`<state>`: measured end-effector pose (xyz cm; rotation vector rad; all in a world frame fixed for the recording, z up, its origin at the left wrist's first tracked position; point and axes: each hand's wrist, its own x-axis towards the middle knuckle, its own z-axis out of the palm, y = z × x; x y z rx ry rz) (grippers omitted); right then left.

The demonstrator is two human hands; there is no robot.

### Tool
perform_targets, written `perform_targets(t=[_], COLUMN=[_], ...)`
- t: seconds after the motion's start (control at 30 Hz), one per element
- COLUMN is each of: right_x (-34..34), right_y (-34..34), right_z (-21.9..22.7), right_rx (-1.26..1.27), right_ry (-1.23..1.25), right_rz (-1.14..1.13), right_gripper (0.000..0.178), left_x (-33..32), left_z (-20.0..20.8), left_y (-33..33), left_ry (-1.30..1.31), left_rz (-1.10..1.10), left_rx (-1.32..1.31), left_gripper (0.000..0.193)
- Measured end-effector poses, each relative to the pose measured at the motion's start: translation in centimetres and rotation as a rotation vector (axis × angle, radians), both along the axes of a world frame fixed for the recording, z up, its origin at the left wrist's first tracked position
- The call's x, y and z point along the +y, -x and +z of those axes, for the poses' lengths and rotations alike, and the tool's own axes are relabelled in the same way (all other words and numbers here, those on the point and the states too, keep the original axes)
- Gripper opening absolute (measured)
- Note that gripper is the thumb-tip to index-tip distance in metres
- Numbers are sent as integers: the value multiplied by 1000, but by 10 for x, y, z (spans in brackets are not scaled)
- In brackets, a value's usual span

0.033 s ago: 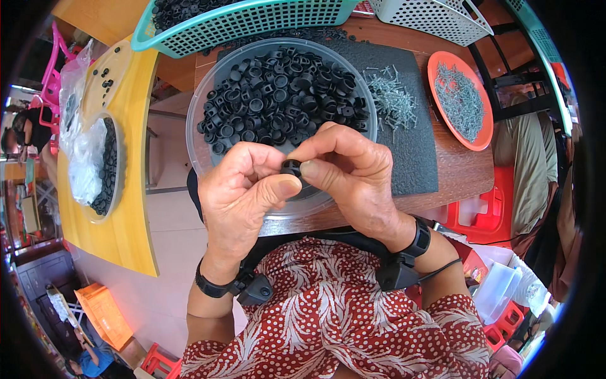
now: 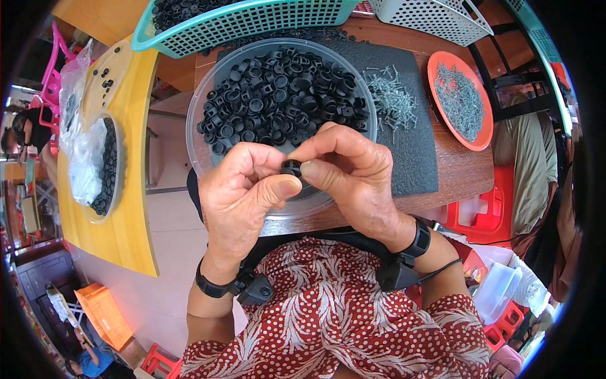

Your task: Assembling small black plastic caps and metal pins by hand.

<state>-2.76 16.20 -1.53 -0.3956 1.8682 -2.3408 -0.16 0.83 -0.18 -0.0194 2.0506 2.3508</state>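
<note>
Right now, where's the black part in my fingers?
In the head view, the black part is near the middle, between your left hand and right hand, over the clear tub.

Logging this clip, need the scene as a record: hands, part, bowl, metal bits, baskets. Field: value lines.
left hand: thumb and fingers at the black part
right hand: thumb and forefinger on the same part
black part: small, partly hidden by fingers
clear bowl: many black pieces
dark mat: loose screws or nails
orange plate: more of them
far side: teal basket, white basket
</note>
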Motion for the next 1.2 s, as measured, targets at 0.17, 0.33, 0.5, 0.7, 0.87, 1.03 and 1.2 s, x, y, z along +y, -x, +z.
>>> perform_targets(t=[0.17,0.33,0.5,0.7,0.87,1.03,1.2], right_x=[2,2,3,3,11,18,38], right_y=[2,3,4,1,6,11,33], right_z=[-2,0,1,1,6,9,20], right_rx=[31,35,86,90,98,-91,-199], right_ry=[4,7,-90,-124,-114,-66,-74], right_rz=[10,10,6,30,76,242,75], right_gripper=[16,16,15,14,11,19,14], left_x=[2,4,6,4,5,11,14], left_z=[-3,-8,-12,-15,-3,4,8], left_y=[1,0,1,0,8,6,5], left_ry=[36,176,291,438,668,701,574], left_rz=[12,39,64,73,51,71,83], left_rx=[35,108,232,329,403,385,286], left_gripper=[29,30,29,28,24,25,35])
